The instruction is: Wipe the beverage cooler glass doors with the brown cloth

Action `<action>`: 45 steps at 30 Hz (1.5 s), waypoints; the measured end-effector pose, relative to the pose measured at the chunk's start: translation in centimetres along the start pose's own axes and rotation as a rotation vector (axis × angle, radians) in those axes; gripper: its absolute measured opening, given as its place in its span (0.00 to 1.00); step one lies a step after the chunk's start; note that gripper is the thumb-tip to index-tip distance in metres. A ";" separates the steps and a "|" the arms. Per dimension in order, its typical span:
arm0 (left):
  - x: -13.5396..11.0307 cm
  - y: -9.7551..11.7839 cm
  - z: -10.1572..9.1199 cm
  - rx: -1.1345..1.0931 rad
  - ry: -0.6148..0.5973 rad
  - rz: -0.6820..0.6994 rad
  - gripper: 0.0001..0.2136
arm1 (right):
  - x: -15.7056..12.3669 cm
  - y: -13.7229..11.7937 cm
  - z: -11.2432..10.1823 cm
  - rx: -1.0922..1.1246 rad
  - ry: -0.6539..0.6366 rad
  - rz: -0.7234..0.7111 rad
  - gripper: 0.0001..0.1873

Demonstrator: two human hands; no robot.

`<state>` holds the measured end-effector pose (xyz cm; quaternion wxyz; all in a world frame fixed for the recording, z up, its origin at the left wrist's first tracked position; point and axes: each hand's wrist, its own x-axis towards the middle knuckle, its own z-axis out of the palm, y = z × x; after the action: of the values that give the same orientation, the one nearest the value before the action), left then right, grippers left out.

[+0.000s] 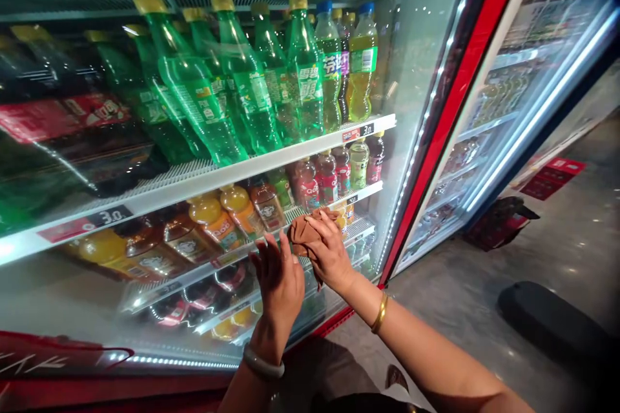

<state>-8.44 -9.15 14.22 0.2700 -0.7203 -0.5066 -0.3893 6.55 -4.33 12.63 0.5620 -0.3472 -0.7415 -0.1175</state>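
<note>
A bunched brown cloth [304,237] is gripped in my right hand [332,251], pressed near the glass front of the drinks fridge. My left hand [281,274] is raised just left of the cloth, its fingers apart and holding nothing. Whether its fingertips touch the glass I cannot tell. Behind the hands, small juice bottles [213,222] line a lower shelf. Above them stand green soda bottles [252,87] with yellow caps.
A white shelf edge [271,164] carries price tags. Dark cola bottles [58,110] fill the upper left. The red fridge frame [453,110] runs down the right side, beside another lit fridge [484,116]. A dark rounded object [547,319] lies on the grey floor [436,290].
</note>
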 end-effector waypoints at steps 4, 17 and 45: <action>1.5 1.4 1.0 0.008 -0.023 0.008 0.39 | 2.4 3.6 -2.7 -0.003 0.085 0.029 0.19; 5.3 7.3 5.8 -0.008 0.018 0.055 0.39 | 1.9 10.2 -6.1 -0.014 0.079 0.038 0.25; 9.3 17.1 14.0 0.023 0.027 0.090 0.36 | 1.0 18.4 -11.5 -0.030 0.158 0.105 0.22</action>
<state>13.33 0.82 14.36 0.3024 -0.7339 -0.4745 -0.3805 27.00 3.03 13.46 0.6189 -0.3836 -0.6738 -0.1259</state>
